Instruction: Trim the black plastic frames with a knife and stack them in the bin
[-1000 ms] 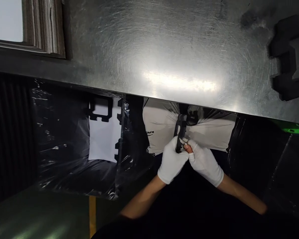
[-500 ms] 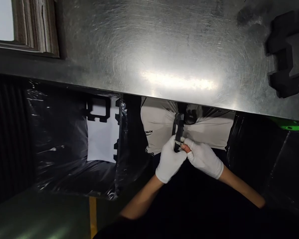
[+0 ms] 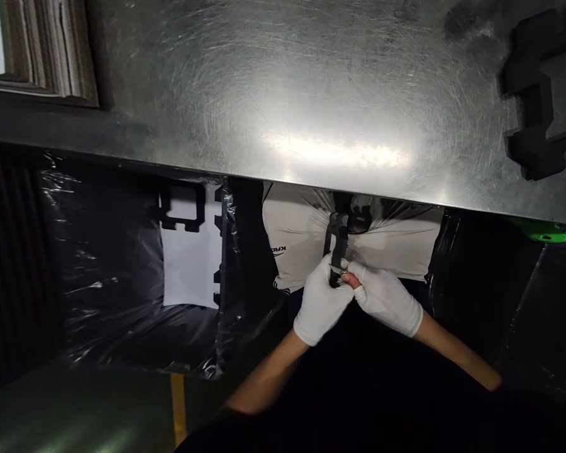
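Note:
My left hand [image 3: 321, 301], in a white glove, is closed around the lower end of a black notched frame piece [image 3: 339, 236], held on edge in front of my body. My right hand [image 3: 389, 299], also gloved but with the thumb bare, pinches a small blade [image 3: 336, 270]. The blade's shiny tip lies against the piece, close to my left fingers. Both hands nearly touch each other. Behind them is a light shirt [image 3: 297, 239] with dark lettering, and the fingertips of my left hand are partly hidden.
A scratched metal table [image 3: 217, 94] spans the top, its edge just beyond my hands. On it lie a stack of brown sheets [image 3: 51, 50] at left and black notched pieces [image 3: 538, 107] at right. A plastic-wrapped bundle [image 3: 108, 270] stands at left, with a white sheet [image 3: 188, 264] on it.
The view has shifted slightly, so the table and bundle sit a little further left. My hands keep almost the same hold and position on the black piece.

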`<state>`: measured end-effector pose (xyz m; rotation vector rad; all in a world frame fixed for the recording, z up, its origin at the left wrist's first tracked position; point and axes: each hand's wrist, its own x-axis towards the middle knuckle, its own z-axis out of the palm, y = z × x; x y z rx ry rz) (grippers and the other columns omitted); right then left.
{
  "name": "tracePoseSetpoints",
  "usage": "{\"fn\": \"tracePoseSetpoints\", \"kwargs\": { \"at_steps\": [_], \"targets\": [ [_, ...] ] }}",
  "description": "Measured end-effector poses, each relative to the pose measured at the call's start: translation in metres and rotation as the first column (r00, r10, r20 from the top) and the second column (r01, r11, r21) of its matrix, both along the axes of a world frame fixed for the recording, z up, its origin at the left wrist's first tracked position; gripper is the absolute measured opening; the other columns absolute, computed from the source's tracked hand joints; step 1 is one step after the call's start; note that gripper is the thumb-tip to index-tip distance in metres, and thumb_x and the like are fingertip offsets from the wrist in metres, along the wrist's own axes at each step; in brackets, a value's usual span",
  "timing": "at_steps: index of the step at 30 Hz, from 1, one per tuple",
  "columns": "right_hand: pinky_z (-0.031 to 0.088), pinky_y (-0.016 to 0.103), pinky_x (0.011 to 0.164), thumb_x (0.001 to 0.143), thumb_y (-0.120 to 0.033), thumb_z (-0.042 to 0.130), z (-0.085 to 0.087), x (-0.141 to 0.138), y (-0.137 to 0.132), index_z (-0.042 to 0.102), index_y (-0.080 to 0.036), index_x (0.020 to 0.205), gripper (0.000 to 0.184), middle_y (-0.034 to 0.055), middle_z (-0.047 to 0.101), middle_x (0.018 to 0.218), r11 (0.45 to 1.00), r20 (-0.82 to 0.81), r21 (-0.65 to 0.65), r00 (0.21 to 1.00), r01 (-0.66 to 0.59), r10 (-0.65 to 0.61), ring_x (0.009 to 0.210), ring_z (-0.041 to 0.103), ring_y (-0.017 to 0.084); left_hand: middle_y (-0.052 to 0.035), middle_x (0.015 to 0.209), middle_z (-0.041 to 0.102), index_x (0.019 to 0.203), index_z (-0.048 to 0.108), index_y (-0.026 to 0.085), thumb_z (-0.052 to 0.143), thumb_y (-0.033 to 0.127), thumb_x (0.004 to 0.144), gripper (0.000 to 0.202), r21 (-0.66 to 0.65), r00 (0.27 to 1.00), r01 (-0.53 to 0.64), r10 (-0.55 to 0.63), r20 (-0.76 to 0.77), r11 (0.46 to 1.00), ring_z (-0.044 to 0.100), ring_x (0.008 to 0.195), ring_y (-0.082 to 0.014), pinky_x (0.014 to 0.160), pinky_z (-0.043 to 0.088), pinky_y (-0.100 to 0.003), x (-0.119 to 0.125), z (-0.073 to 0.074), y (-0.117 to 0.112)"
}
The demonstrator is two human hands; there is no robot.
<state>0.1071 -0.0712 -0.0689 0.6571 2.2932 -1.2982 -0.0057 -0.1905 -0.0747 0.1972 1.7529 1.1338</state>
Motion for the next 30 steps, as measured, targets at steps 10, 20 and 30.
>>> {"fn": "tracePoseSetpoints", "kwargs": {
  "at_steps": [10,20,30],
  "targets": [
    [0.050,0.029,0.071,0.118,-0.039,0.040,0.003,-0.004,-0.009,0.067,-0.020,0.131,0.036,0.0075,0.081,0.106,0.998,0.066,0.013,0.996,0.058,-0.059,0.088,0.078,0.023,0.0038,0.078,0.056,0.085,0.059,0.021,0.062,0.019,0.074,0.012,0.026,1.000,-0.003,0.003,0.000,1.000,0.050,0.075,-0.0143,0.072,0.044,-0.028,-0.002,0.000,-0.001],
    [0.047,0.030,0.068,0.118,-0.040,0.035,0.007,-0.008,-0.014,0.066,-0.019,0.120,0.038,0.0084,0.080,0.100,0.995,0.109,0.052,0.990,0.083,-0.088,0.081,0.077,0.022,0.0038,0.077,0.057,0.085,0.060,0.020,0.063,0.021,0.076,0.009,0.023,1.000,-0.024,0.024,-0.001,0.999,0.050,0.073,-0.0140,0.071,0.043,-0.029,-0.002,0.000,0.001],
    [0.049,0.030,0.070,0.118,-0.038,0.038,0.002,-0.004,-0.004,0.065,-0.018,0.122,0.034,0.0079,0.079,0.100,1.000,0.001,0.006,1.000,0.008,-0.008,0.083,0.077,0.022,0.0041,0.076,0.056,0.084,0.058,0.021,0.062,0.024,0.074,0.012,0.015,1.000,-0.023,0.023,-0.002,1.000,0.049,0.072,-0.0136,0.070,0.043,-0.028,0.000,-0.001,-0.002]
  ]
}}
